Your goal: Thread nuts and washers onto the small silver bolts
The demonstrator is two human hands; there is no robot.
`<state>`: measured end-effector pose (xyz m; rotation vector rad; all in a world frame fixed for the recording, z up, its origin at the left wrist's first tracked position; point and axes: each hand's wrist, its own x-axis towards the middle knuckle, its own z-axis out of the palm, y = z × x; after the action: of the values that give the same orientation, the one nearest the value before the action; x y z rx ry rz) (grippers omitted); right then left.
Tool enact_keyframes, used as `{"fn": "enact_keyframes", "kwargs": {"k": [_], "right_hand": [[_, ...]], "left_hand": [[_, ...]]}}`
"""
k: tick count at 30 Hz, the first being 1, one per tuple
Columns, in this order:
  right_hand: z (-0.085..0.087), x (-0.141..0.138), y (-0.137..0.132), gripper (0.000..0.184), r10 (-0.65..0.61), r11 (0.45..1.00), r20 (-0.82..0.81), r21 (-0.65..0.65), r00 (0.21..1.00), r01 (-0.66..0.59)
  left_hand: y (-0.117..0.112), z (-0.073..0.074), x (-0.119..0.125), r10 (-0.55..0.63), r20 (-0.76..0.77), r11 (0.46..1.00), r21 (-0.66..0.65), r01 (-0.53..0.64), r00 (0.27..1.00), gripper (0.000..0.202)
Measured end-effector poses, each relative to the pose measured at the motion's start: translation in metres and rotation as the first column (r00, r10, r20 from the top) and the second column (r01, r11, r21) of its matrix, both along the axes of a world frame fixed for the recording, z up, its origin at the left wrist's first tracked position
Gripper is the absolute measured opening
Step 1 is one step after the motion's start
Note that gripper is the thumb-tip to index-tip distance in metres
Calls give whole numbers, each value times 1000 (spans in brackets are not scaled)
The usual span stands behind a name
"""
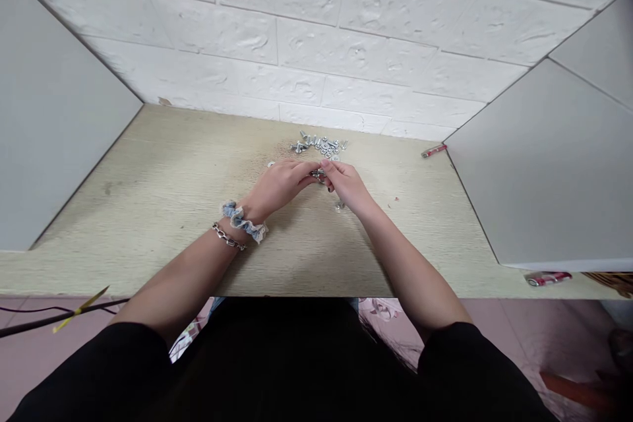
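Head view: the left hand (279,184) and the right hand (346,183) meet above the pale wood-grain worktop (148,211), with a small metal fastener (318,174) held between them. The right hand's fingers (329,167) are pressed together and pinch the fastener from the right. The left hand's fingers (304,171) lie closed together and reach it from the left. The exact fingertip contact is hidden, and the fastener's type cannot be confirmed at this size.

A loose pile of bolts, nuts and washers (320,144) lies just beyond the hands, toward the white brick-textured wall (346,33). A single loose bolt (339,206) rests on the worktop just below the right hand. A fabric scrunchie (242,221) and a chain bracelet (227,236) encircle the left wrist. A red-and-silver cylinder (434,151) lies well to the right, near the grey side panel (524,165).

Technique: hold a part this small at the fingertips, keeping both hands close together and steady above the worktop.
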<state>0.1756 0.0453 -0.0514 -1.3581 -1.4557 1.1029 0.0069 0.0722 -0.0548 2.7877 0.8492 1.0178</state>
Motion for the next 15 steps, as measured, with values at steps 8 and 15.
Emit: {"fn": "enact_keyframes", "kwargs": {"k": [8, 15], "right_hand": [[1, -2, 1, 43, 2, 1000, -154, 3, 988, -1], [-1, -4, 3, 30, -2, 999, -191, 46, 982, 11]], "left_hand": [[1, 1, -1, 28, -29, 1000, -2, -29, 999, 24], [1, 2, -2, 63, -57, 998, -3, -63, 996, 24]]}}
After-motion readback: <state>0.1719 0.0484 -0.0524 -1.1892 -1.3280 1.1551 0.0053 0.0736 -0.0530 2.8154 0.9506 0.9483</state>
